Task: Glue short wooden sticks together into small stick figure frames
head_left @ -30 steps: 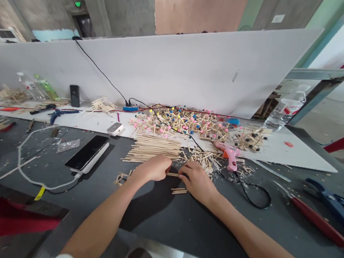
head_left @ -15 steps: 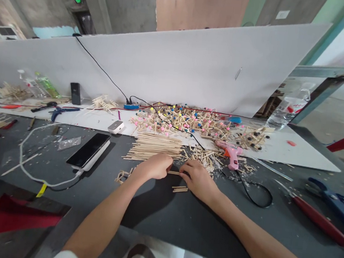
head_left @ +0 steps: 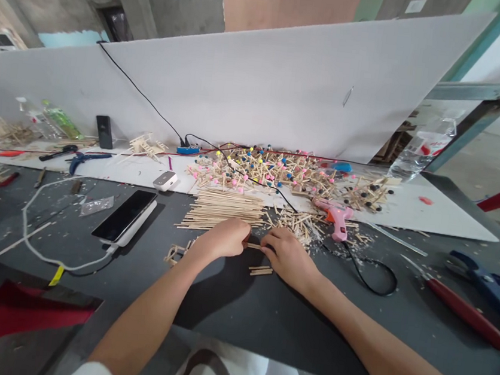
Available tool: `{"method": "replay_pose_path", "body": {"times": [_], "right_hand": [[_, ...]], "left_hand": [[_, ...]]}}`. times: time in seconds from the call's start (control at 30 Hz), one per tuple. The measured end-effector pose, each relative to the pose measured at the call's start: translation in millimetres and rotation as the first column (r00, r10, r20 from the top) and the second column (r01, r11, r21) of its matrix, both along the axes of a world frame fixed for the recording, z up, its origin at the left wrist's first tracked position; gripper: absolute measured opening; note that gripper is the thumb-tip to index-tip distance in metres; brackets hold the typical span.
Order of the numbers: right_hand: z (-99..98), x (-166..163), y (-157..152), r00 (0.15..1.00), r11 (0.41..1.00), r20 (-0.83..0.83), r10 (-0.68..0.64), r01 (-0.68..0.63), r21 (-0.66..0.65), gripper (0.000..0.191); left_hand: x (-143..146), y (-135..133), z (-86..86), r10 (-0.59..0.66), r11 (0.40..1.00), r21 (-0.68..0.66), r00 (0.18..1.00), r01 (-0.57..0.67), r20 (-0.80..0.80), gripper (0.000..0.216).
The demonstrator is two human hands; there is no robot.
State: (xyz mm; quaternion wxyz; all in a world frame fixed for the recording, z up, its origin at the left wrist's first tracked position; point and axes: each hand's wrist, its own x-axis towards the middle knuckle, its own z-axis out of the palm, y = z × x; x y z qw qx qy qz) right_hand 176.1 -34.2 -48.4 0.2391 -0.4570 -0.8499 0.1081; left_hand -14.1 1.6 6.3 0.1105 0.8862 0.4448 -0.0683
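White upright panel (head_left: 261, 92) seen along the far side. Grey table (head_left: 218, 310) spread below it, littered with chips. White board (head_left: 449, 216) laid along the table's far part. On that board, a broad cluster of joined sticks and coloured balls (head_left: 261, 171) is heaped. A row of long wooden sticks (head_left: 224, 211) is laid side by side, just beyond the left hand (head_left: 225, 237). At right, a red-handled tool (head_left: 470, 315) and blue-handled cutter (head_left: 478, 283) are placed near each other. A black-screened phone (head_left: 124, 215) is set at left, well apart from the hands. Left fingers are curled, with one end of a short stick (head_left: 253, 246) pinched; they are partly hidden. Its other end is pinched by the fingers of the right hand (head_left: 290, 255). Short stick held between both hands, near the middle of the table; whether one piece or several cannot be told. Pink glue gun (head_left: 339, 222) rested beyond, to the right. Loose short pieces (head_left: 261, 270) are laid together just nearer than the held one.
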Motion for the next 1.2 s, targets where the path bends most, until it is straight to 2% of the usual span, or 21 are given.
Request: {"method": "replay_pose_path", "body": {"times": [0.3, 0.53, 0.7, 0.87, 0.97, 1.03, 1.2], "right_hand": [[1.3, -4.1, -2.0, 0.999, 0.999, 0.015, -0.034, 0.034, 0.001, 0.018], [2.7, -5.1, -6.5, 0.998, 0.999, -0.057, -0.024, 0.026, 0.032, 0.015], [6.3, -9.2, -10.9, 0.993, 0.993, -0.037, 0.114, -0.115, -0.021, 0.012], [9.8, -9.6, -11.1, 0.982, 0.977, -0.036, 0.186, -0.189, -0.101, 0.011], [11.6, -4.9, -6.5, 0.992, 0.987, -0.069, 0.104, -0.112, -0.119, 0.017], [13.2, 0.7, -1.4, 0.994, 0.996, -0.112, -0.004, -0.007, -0.094, 0.02], [18.0, 21.6, 14.0, 0.949, 0.976, -0.232, -0.214, 0.216, -0.014, 0.022]], "left_hand": [[0.0, 2.9, -2.6, 0.024, 0.999, 0.027, 0.999, -0.025, 0.038, 0.009], [1.2, 1.4, -2.3, 0.007, 1.0, 0.009, 0.999, -0.008, 0.033, 0.01], [1.8, 0.2, -1.6, -0.007, 1.0, 0.025, 0.999, 0.005, 0.048, 0.013], [2.9, -0.5, 0.1, -0.052, 0.996, -0.074, 0.997, 0.056, 0.063, 0.013], [3.3, -0.3, 0.4, -0.106, 0.986, -0.117, 0.989, 0.118, 0.098, 0.013], [2.9, 0.3, 0.2, -0.085, 0.987, -0.126, 0.988, 0.102, 0.132, 0.011], [2.5, 1.5, -0.8, -0.007, 0.997, -0.073, 0.99, 0.017, 0.139, 0.04]]}}
